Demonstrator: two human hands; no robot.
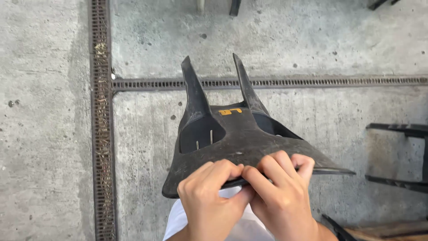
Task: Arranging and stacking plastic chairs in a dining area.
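Note:
I hold a black moulded plastic panel (232, 134) out in front of me, above a concrete floor. It is wide at my end and splits into two long pointed prongs that aim away from me. It has two cut-out openings and a small orange mark near the middle. My left hand (209, 196) and my right hand (281, 192) sit side by side on the near edge, fingers curled over the top and thumbs pinching the rim. The fingertips of both hands almost meet at the centre of that edge. A white garment shows below my hands.
Metal drain grates are set in the concrete floor: one (101, 120) runs away from me on the left, another (290, 82) crosses behind the panel. A black metal frame (401, 154) stands at the right edge, with dark bars at the lower right and top.

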